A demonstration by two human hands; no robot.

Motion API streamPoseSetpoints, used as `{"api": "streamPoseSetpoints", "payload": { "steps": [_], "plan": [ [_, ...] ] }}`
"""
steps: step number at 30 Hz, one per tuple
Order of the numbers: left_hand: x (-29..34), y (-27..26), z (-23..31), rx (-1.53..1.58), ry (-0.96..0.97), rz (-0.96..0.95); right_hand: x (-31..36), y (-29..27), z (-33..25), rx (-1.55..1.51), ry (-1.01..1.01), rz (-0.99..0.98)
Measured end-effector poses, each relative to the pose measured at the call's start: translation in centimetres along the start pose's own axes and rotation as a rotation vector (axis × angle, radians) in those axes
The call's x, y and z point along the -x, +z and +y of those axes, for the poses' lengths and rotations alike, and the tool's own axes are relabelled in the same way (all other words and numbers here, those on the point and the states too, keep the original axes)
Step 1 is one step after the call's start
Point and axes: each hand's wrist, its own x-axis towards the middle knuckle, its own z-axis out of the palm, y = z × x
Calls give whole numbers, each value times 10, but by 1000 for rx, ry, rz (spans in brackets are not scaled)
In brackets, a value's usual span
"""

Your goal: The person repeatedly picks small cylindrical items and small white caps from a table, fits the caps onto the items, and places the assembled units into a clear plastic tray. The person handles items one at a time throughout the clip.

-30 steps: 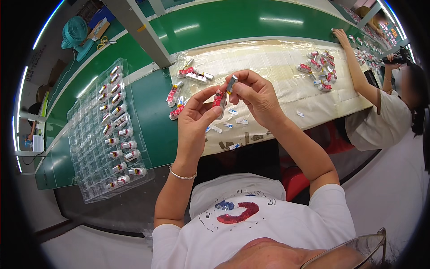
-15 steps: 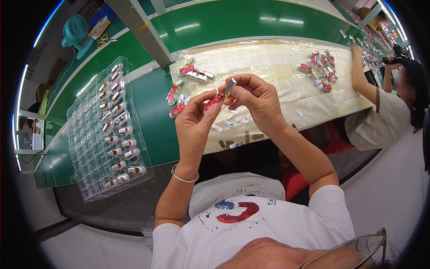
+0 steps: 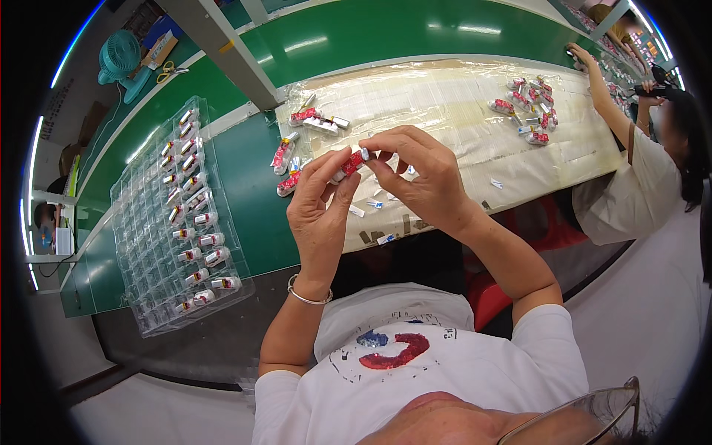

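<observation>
My left hand (image 3: 320,204) pinches a small red-and-white piece (image 3: 347,167) between thumb and fingers, above the near edge of the padded mat. My right hand (image 3: 424,178) has its thumb and fingertips closed on the piece's silver end (image 3: 364,154). The fingertips partly hide that end. Just beyond and left of my left hand, similar red-and-white pieces with silver ends (image 3: 283,154) lie loose on the mat. Beneath my hands are small white-and-blue paper scraps (image 3: 356,211).
A clear plastic tray (image 3: 144,256) at left holds several similar pieces in its right-hand columns. Another pile (image 3: 530,104) lies at the mat's (image 3: 437,96) far right. A co-worker's arm (image 3: 604,100) reaches in there. A metal post (image 3: 222,52), teal fan (image 3: 120,55) and yellow-handled scissors (image 3: 167,72) stand beyond.
The silver part, earlier raised upright in my right fingers, is now in line with the red-and-white piece's end. My right hand has shifted slightly left and nearer. The co-worker's hand moved left.
</observation>
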Motion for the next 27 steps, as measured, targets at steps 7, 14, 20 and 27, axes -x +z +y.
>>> {"api": "streamPoseSetpoints", "payload": {
  "steps": [7, 14, 20, 27],
  "plan": [
    [1, 3, 8, 170, -51, 30, -6, -4, -3, 194, -203, -68],
    [2, -3, 14, 126, -27, -37, -8, -8, -4, 146, -229, -89],
    [3, -3, 18, 109, -12, -34, -8, -9, -8, 130, -230, -66],
    [3, -4, 19, 123, -62, -60, -2, -11, -4, 133, -235, -98]
  ]
}}
